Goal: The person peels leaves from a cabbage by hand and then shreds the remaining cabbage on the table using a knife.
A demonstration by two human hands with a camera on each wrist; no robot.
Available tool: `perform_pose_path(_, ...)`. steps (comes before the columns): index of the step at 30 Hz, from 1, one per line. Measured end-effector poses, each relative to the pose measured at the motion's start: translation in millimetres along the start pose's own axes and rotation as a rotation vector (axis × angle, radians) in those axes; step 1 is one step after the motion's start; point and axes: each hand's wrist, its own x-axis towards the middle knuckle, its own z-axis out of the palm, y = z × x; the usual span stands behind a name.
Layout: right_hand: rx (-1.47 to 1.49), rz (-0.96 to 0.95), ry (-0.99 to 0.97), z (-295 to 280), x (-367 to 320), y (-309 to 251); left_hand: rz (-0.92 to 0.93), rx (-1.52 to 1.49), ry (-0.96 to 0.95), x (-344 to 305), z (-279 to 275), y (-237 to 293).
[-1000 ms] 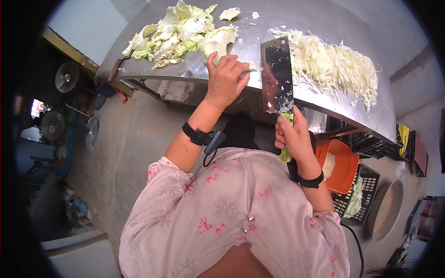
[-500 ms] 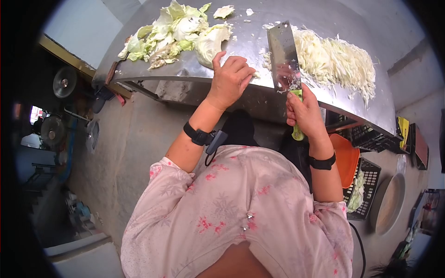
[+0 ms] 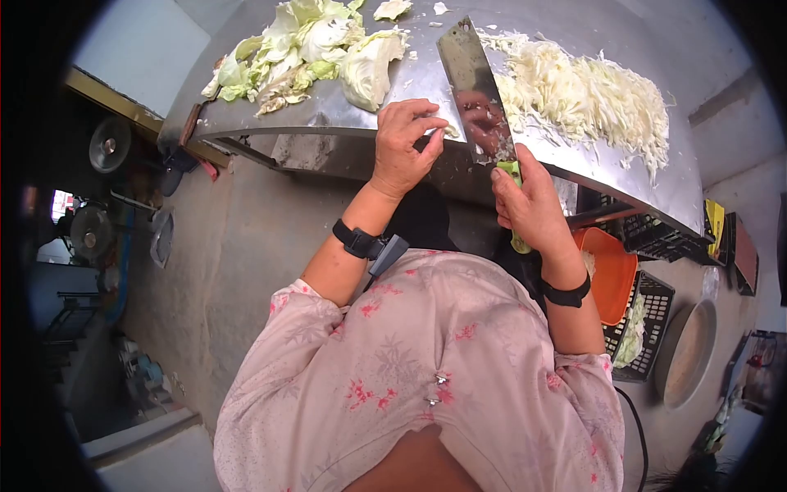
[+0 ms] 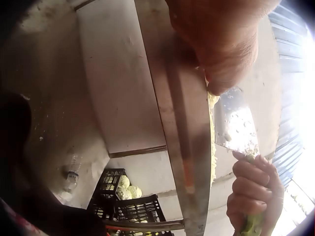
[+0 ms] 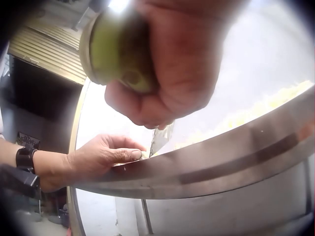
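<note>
My right hand (image 3: 529, 201) grips the green handle (image 3: 510, 170) of a broad cleaver (image 3: 477, 94). Bits of cabbage cling to its blade, which slants up and left over the metal table. Left of the blade, my left hand (image 3: 407, 143) is bent at the table's front edge. Its thumb and fingertips pinch a small cabbage piece (image 5: 144, 155), close beside the blade in the right wrist view. A heap of shredded cabbage (image 3: 590, 107) lies right of the cleaver. Beyond my left hand sits a thick cabbage chunk (image 3: 370, 70), next to loose outer leaves (image 3: 287, 49).
The metal table (image 3: 344, 119) has a raised front edge close to my body. On the floor at right stand an orange basin (image 3: 611, 275), a black crate (image 3: 652, 328) with cabbage in it and a wide metal pan (image 3: 687, 353). Fans (image 3: 109, 146) stand far left.
The cleaver first moved up and right, then swung left, its tip now leaning toward the left hand. My left hand has stayed near the table edge with only a slight shift.
</note>
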Motion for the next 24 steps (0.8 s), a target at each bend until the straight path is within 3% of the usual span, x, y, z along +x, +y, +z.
perform_pose_path(7,-0.159,-0.038,-0.023,0,3,3,-0.021,0.038,0.015,-6,1,-1)
perform_pose_path(10,-0.348,-0.198,-0.021,-2,7,5,-0.010,0.007,0.027,-5,1,-3)
perform_pose_path(16,-0.467,-0.155,-0.096,-4,9,-12,-0.015,0.005,0.044,-5,3,-3)
perform_pose_path(18,-0.532,-0.232,-0.103,-9,14,-10,-0.020,0.001,0.051,-6,3,-2)
perform_pose_path(22,-0.547,-0.092,-0.168,-11,17,-26,-0.025,0.038,0.063,-6,4,1)
perform_pose_path(24,-0.604,-0.136,-0.178,-13,19,-28,-0.023,0.046,0.064,-7,4,1)
